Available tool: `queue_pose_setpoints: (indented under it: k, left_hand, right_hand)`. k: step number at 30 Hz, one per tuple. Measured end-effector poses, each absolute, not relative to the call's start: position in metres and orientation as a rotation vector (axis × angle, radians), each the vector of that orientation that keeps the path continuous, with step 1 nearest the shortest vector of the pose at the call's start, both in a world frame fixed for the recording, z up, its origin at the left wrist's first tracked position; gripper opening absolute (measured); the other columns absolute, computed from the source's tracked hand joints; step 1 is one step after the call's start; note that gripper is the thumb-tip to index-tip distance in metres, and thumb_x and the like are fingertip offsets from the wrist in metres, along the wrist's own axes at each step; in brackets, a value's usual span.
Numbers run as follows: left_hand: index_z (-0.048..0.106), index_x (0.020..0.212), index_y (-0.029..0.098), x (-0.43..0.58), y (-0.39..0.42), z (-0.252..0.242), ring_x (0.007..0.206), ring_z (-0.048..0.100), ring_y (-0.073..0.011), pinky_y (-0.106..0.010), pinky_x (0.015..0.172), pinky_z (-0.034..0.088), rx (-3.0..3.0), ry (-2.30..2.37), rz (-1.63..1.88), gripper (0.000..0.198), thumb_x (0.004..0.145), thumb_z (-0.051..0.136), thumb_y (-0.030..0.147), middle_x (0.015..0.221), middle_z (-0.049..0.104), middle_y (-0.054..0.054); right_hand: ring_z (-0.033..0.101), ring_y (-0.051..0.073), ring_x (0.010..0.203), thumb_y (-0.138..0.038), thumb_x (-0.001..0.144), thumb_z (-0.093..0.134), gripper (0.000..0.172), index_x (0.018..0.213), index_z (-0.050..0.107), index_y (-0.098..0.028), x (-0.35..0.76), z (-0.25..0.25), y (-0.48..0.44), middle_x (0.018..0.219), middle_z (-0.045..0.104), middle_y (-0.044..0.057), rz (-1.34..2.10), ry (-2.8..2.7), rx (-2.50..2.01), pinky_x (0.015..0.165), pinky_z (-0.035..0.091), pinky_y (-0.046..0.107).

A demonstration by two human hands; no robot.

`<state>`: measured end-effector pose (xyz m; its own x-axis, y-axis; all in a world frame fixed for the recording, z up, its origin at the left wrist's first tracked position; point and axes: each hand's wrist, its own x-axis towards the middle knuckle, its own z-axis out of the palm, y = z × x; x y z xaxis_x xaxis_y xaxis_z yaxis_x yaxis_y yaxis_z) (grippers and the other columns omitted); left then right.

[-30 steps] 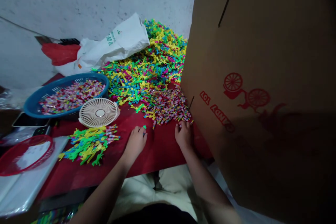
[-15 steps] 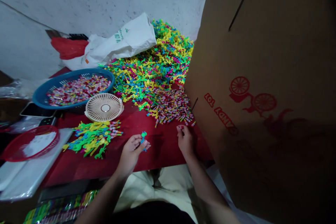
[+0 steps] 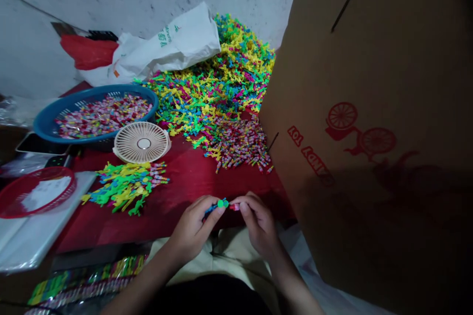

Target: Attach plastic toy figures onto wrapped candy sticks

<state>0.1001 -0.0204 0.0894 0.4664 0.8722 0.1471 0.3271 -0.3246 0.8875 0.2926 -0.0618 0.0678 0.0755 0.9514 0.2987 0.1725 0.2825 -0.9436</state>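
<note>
My left hand pinches a small blue and green toy figure near the table's front edge. Facing it, my right hand holds a small pink and red candy tube between thumb and fingers. The two pieces meet or nearly meet end to end. Beyond my hands lies a pile of wrapped candy tubes, with a large heap of yellow, green, blue and pink toy figures behind it. To the left, toys joined with candy tubes lie in a bunch.
A blue basket of candy tubes and a cream round fan stand at the left, near a red basket on plastic bags. A tall cardboard box borders the right side. A white sack lies behind.
My hands have come together near the table's front edge. My right hand has moved down from beside the candy pile, and my left has moved right with the toy figure. The view has shifted slightly.
</note>
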Motion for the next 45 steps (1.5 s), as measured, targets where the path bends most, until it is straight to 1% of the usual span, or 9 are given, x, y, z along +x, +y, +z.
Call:
queue_pose_setpoints:
  k: [4, 9, 17, 22, 26, 33, 38, 40, 45]
  left_hand:
    - [0.068, 0.099, 0.019, 0.1, -0.026, 0.106, 0.08, 0.058, -0.0189, -0.032, 0.08, 0.044, 2.383, 0.943, 0.92, 0.021, 0.108, 0.05, 0.026, 0.085, 0.068, -0.002]
    - [0.065, 0.09, 0.017, 0.1, -0.028, 0.119, 0.072, 0.049, -0.0199, -0.033, 0.073, 0.039, 2.67, 0.891, 1.01, 0.025, 0.107, 0.048, 0.02, 0.075, 0.062, -0.002]
    - [0.064, 0.085, 0.017, 0.095, -0.03, 0.125, 0.072, 0.045, -0.0208, -0.035, 0.071, 0.035, 2.769, 0.908, 1.018, 0.02, 0.102, 0.053, 0.015, 0.072, 0.057, -0.002]
    - [0.066, 0.09, 0.015, 0.096, -0.03, 0.125, 0.074, 0.045, -0.0213, -0.036, 0.072, 0.036, 2.811, 0.902, 1.04, 0.019, 0.102, 0.052, 0.016, 0.074, 0.058, -0.003]
    - [0.066, 0.089, 0.015, 0.096, -0.029, 0.124, 0.073, 0.044, -0.0209, -0.036, 0.07, 0.035, 2.827, 0.884, 1.034, 0.022, 0.104, 0.05, 0.018, 0.072, 0.058, -0.003]
    - [0.067, 0.098, 0.015, 0.093, -0.03, 0.126, 0.075, 0.045, -0.022, -0.038, 0.073, 0.036, 2.892, 0.875, 1.034, 0.018, 0.104, 0.05, 0.019, 0.075, 0.062, -0.004]
    - [0.065, 0.095, 0.016, 0.091, -0.03, 0.129, 0.079, 0.047, -0.0234, -0.04, 0.079, 0.036, 2.947, 0.865, 0.956, 0.016, 0.104, 0.052, 0.019, 0.076, 0.062, -0.004]
    - [0.065, 0.094, 0.016, 0.089, -0.029, 0.132, 0.081, 0.048, -0.0233, -0.04, 0.081, 0.036, 2.971, 0.832, 0.917, 0.017, 0.104, 0.051, 0.019, 0.078, 0.062, -0.004]
    - [0.064, 0.093, 0.018, 0.087, -0.028, 0.141, 0.076, 0.046, -0.0212, -0.04, 0.077, 0.034, 3.035, 0.77, 0.81, 0.021, 0.106, 0.047, 0.018, 0.077, 0.062, -0.002]
  right_hand:
    - [0.063, 0.019, 0.091, -0.029, 0.11, 0.05, 0.023, 0.107, 0.072, -0.025, 0.298, 0.096, -0.071, 0.096, 0.068, 0.003, 0.695, -1.447, -1.169, 0.082, 0.049, 0.029]
    - [0.061, 0.017, 0.088, -0.024, 0.108, 0.051, 0.018, 0.11, 0.069, -0.024, 0.293, 0.101, -0.075, 0.095, 0.066, 0.002, 0.656, -1.485, -1.138, 0.079, 0.047, 0.029]
    - [0.06, 0.018, 0.084, -0.023, 0.108, 0.053, 0.017, 0.108, 0.07, -0.023, 0.292, 0.105, -0.078, 0.092, 0.064, 0.002, 0.675, -1.493, -1.109, 0.074, 0.046, 0.03]
    - [0.06, 0.018, 0.084, -0.023, 0.108, 0.052, 0.018, 0.106, 0.07, -0.024, 0.294, 0.108, -0.082, 0.091, 0.065, 0.002, 0.668, -1.482, -1.128, 0.074, 0.046, 0.031]
    - [0.06, 0.019, 0.083, -0.024, 0.108, 0.052, 0.018, 0.106, 0.07, -0.024, 0.295, 0.111, -0.084, 0.089, 0.065, 0.002, 0.665, -1.491, -1.141, 0.073, 0.046, 0.031]
    - [0.061, 0.02, 0.081, -0.023, 0.107, 0.053, 0.017, 0.106, 0.07, -0.024, 0.296, 0.115, -0.087, 0.088, 0.064, 0.004, 0.617, -1.535, -1.167, 0.07, 0.047, 0.033]
    - [0.06, 0.02, 0.086, -0.018, 0.106, 0.054, 0.015, 0.106, 0.069, -0.023, 0.299, 0.119, -0.088, 0.09, 0.063, 0.004, 0.55, -1.64, -1.2, 0.077, 0.046, 0.035]
    - [0.059, 0.02, 0.086, -0.017, 0.106, 0.053, 0.016, 0.103, 0.067, -0.022, 0.299, 0.119, -0.088, 0.089, 0.062, 0.003, 0.56, -1.652, -1.19, 0.077, 0.045, 0.035]
    - [0.057, 0.019, 0.081, -0.017, 0.106, 0.052, 0.017, 0.096, 0.064, -0.022, 0.296, 0.118, -0.087, 0.084, 0.059, 0.002, 0.549, -1.672, -1.179, 0.076, 0.043, 0.035]
